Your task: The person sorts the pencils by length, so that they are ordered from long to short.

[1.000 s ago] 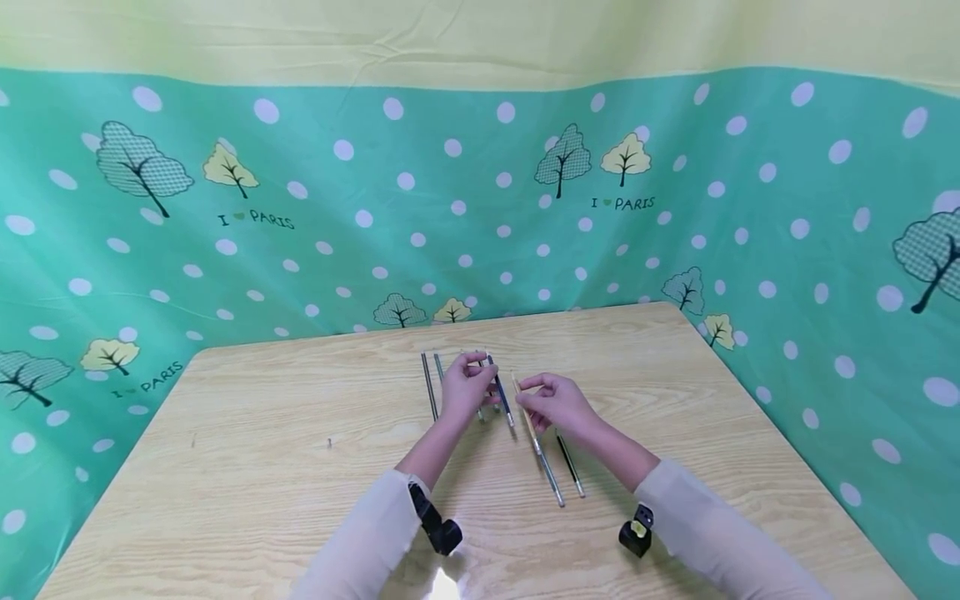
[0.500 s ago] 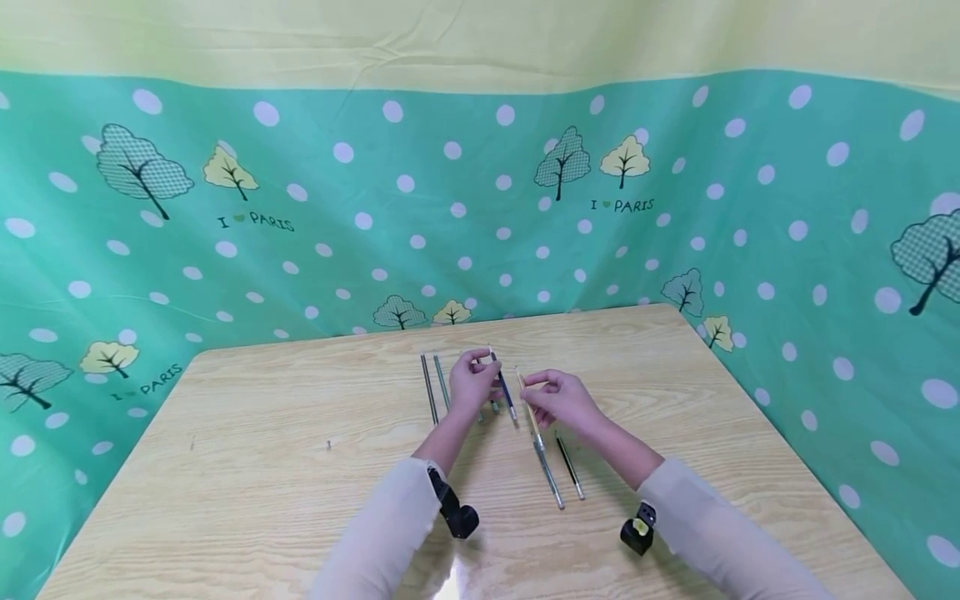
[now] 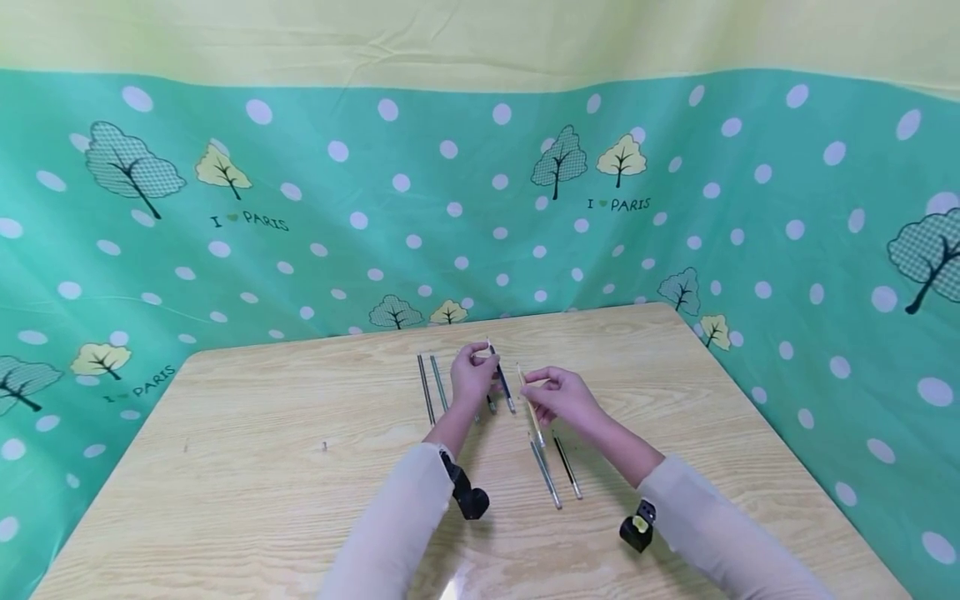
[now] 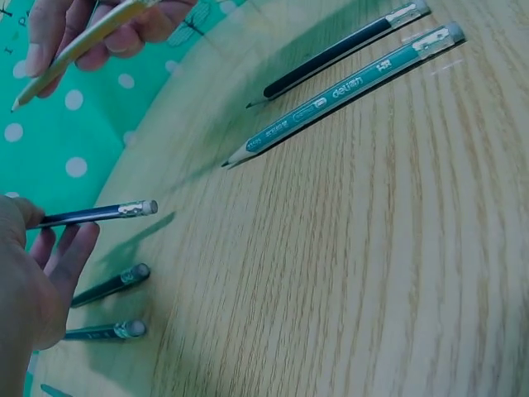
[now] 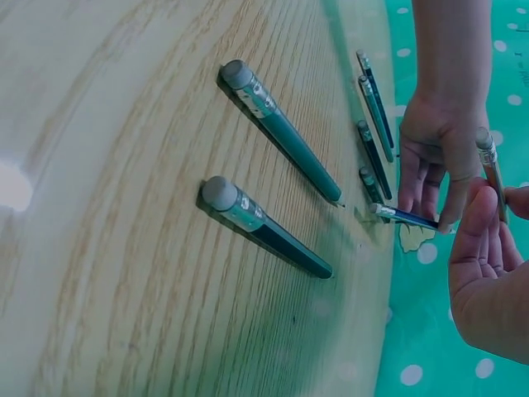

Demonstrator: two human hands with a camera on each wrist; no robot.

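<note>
L hand [image 3: 472, 379]: fingertips pinch a dark-blue pencil [image 4: 87, 215], slim, glossy, w/ a crimped metal ferrule and grey eraser; it's held off the surface [image 3: 262, 467], its shadow apart from it on the pale wood grain. R hand [image 3: 562, 396]: thumb and fingers pinch a yellow wood-toned pencil [image 4: 78, 51], sharpened tip pointing away, also w/ ferrule and eraser. Just below it, nearer the person, 2 pencils lie side by side, apart: a green pencil [image 4: 339, 93], straight-sided w/ pale "deli" lettering, and a black pencil [image 3: 567, 467]. Near L hand, 4 dark/green pencils [image 5: 376, 157] lie roughly parallel, part-hidden in head view. Behind: creased teal polka-dot cloth [image 3: 322, 183] w/ printed trees.
</note>
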